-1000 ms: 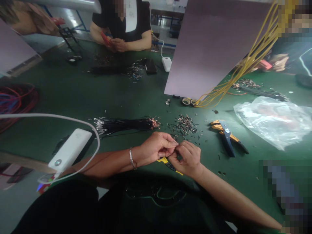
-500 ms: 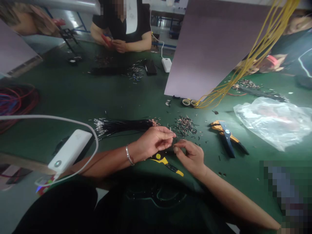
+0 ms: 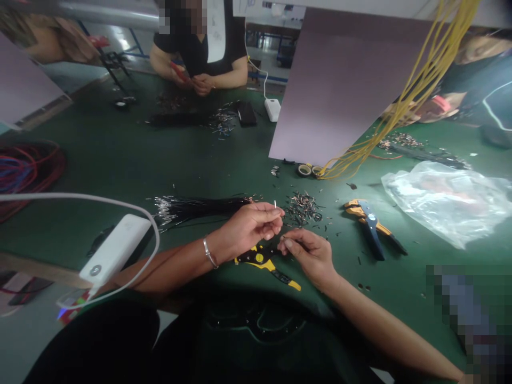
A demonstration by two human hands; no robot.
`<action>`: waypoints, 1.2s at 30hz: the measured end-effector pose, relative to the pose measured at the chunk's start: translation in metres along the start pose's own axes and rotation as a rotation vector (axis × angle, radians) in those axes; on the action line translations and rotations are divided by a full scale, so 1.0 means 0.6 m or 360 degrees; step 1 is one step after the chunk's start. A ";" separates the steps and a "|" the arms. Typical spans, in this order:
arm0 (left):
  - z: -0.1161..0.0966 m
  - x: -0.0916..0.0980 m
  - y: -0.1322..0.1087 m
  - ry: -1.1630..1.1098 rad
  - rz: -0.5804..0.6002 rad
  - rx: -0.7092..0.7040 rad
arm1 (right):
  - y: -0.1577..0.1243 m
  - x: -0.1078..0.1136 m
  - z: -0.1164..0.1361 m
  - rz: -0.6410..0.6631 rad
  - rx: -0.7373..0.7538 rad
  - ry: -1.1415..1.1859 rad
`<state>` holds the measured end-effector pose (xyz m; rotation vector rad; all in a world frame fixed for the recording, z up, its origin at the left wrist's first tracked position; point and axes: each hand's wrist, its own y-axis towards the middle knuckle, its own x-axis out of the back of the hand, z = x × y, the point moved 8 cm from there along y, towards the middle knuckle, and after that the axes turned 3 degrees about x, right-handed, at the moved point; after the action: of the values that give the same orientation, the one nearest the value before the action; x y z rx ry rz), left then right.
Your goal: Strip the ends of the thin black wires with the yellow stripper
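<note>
My left hand (image 3: 256, 221) is closed in a pinch, and a thin piece with a bright silvery tip (image 3: 275, 205) sticks up from its fingertips. It looks like a wire end. Just to the right and nearer me, my right hand (image 3: 310, 252) also pinches, on something too small to make out. Beneath the hands lies a yellow-and-black wire stripper (image 3: 260, 258). Behind my left hand is a bundle of black wires (image 3: 204, 206), silvery at its left end and coppery at its right. A pile of wire scraps (image 3: 304, 208) lies beyond my fingers.
Blue-and-orange wire strippers (image 3: 368, 226) and a clear plastic bag (image 3: 448, 202) lie to the right. Tape rolls (image 3: 304, 170) and yellow wires (image 3: 384, 136) are near a hanging panel (image 3: 336, 85). A white power bank (image 3: 116, 248) with a cable is left. Co-workers sit opposite and right.
My left hand has shifted slightly left and its silvery-tipped piece now stands more upright. My right hand has moved a little left, and more of the yellow-and-black stripper shows.
</note>
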<state>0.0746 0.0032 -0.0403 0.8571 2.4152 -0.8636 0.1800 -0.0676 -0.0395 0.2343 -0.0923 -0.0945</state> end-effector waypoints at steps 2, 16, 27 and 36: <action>-0.003 -0.001 0.000 0.0026 0.0025 -0.0035 | 0.000 0.001 -0.005 -0.0014 -0.0030 0.0037; -0.071 0.016 -0.012 0.0314 -0.0181 -0.0444 | 0.015 0.020 0.000 -0.0037 0.0048 -0.0462; -0.082 0.016 -0.028 0.0150 -0.0115 -0.0399 | -0.056 -0.071 0.013 0.0773 0.0404 -0.1637; -0.087 0.017 -0.032 0.0082 -0.0164 -0.0405 | -0.029 0.004 0.004 0.0544 0.0564 -0.1838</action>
<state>0.0446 0.0308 -0.0007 0.6716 2.5622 -0.5583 0.1810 -0.0852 -0.0412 0.4913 -1.3017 0.1407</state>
